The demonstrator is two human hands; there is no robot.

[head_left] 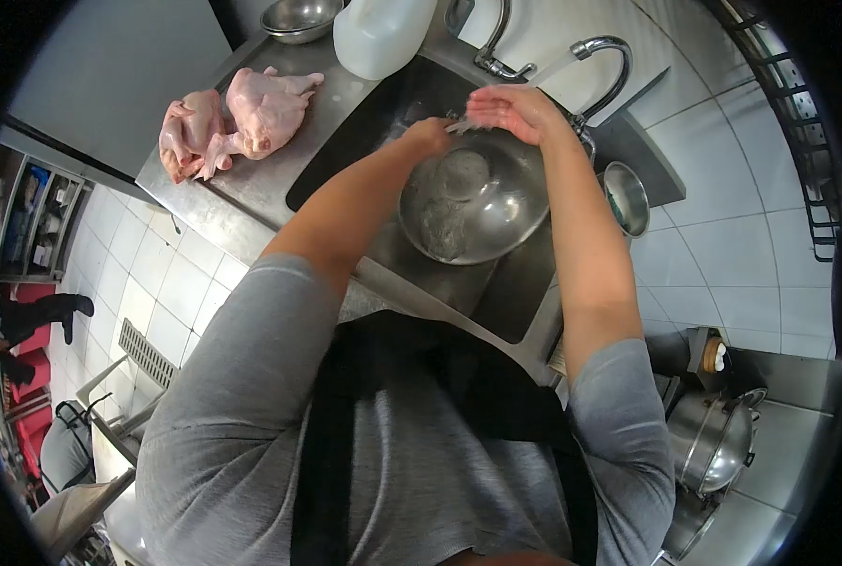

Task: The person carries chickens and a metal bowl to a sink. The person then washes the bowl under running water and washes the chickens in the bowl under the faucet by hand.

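Steel bowl point(501, 222), frame centre, in the sink point(508, 321) — below both my hands. Left hand point(426, 138) nearer, curled by its upper-left rim, grip unclear; right hand point(520, 111) open, fingers together, at the water stream point(550, 74).

1. A person point(421, 491) stands at the sink point(346, 156), the counter point(261, 193) stretching away on the person's left, as I see it.
2. Poultry point(268, 113) lies on that counter, left of the basin.
3. Stacked bowls point(300, 24) sit behind the poultry, with a jug point(383, 38) to their right, near the sink's far edge.
4. A large bowl point(506, 212) rests in the sink, two taps point(619, 57) behind it.
5. A small bowl point(634, 200) sits right of the large one.
6. Farther right, a lidded pot point(711, 439); across the floor point(171, 250) at left, shelving point(49, 222).
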